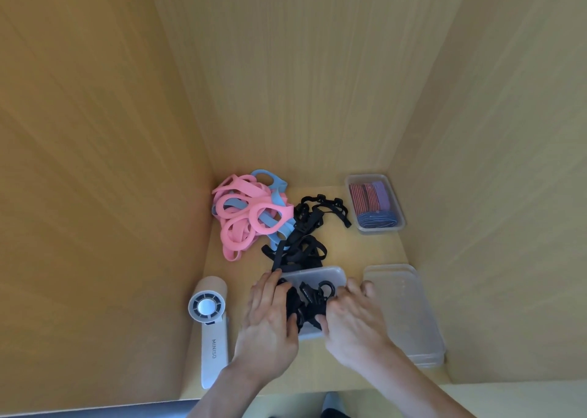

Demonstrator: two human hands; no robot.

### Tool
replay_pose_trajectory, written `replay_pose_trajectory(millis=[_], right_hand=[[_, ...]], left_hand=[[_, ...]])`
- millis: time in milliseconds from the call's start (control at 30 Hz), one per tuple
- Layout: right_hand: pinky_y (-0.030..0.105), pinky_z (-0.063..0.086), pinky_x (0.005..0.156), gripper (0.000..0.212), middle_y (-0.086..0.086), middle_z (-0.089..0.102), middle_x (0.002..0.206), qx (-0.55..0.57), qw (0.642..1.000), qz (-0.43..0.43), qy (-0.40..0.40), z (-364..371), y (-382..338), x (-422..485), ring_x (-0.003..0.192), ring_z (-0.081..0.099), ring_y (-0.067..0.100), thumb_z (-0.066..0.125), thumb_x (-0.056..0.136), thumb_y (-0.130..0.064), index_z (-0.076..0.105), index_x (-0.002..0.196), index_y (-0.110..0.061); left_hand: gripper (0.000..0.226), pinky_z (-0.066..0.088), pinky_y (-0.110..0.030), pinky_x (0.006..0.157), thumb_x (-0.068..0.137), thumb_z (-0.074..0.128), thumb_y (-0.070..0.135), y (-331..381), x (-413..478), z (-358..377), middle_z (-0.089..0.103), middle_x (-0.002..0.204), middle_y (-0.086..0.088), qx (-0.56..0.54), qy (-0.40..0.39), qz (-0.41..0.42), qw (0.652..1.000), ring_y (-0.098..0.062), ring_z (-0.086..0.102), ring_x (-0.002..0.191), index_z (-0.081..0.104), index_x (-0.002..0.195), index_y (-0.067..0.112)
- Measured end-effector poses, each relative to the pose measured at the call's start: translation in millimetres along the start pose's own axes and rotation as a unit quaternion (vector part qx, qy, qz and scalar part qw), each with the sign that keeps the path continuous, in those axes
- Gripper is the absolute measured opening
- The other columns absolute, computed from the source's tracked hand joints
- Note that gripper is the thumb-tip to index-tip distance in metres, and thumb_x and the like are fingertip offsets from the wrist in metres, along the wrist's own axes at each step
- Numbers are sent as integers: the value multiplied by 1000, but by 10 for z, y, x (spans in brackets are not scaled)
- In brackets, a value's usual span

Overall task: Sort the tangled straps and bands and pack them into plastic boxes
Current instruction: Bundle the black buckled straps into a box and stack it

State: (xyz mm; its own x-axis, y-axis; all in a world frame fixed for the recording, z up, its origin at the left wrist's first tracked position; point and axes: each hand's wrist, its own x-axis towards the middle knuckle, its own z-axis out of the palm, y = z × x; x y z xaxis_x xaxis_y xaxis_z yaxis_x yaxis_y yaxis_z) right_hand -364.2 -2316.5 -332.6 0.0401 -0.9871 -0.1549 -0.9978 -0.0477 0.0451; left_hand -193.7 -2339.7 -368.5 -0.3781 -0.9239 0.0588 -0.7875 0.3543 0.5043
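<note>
Both hands packing black straps [313, 297] into a clear plastic box [320, 274]

The left hand [270, 316] lies nearly flat, fingers straight, pressing the bundle down from its left side; the right hand [352, 322] curls round the bundle's right side, thumb against the webbing, holding it in the box; behind the box lies a loose black tangle [298, 246], then the pink bands [241, 214] and blue bands [276, 182] (all heaped together); a filled box [398, 214] of striped bands stands at the back right; stacked empty boxes [403, 306] sit right; a handheld fan [209, 322] lies left.
</note>
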Motion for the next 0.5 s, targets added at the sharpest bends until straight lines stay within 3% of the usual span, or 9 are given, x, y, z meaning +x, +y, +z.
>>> replay_pose_trajectory(millis=[100,233,367,500], right_hand=[[41,20,77,29,-4,40,63,5,998,-2,-56,-96,-48,136,78,36,22,64,91,-27,46,69,-23],[39,25,78,27,-5,46,64,5,996,-2,-86,-74,-75,255,63,40,18,69,79,-10,47,71,-24],[44,30,98,32,-1,63,81,54,997,16,-54,-35,-34,252,86,62,25,72,81,-16,45,99,-19],[47,28,108,27,2,70,96,70,997,8,-16,5,76,104,101,59,26,63,93,-34,51,112,-19]], left_hand=[[52,13,-43,126,89,54,16,-12,-9,12,32,159,-3,0,4,6,1000,-20,17,153,49,141,14],[52,10,-40,127,91,51,20,-40,-13,22,29,161,-2,-3,7,13,1000,-18,13,153,47,142,15],[52,6,-37,127,93,49,25,-57,-21,30,27,162,0,6,6,20,1000,-15,10,153,45,144,17],[53,6,-30,125,92,52,28,-75,-1,-26,28,161,4,-13,1,19,1000,-11,10,152,46,144,22]])
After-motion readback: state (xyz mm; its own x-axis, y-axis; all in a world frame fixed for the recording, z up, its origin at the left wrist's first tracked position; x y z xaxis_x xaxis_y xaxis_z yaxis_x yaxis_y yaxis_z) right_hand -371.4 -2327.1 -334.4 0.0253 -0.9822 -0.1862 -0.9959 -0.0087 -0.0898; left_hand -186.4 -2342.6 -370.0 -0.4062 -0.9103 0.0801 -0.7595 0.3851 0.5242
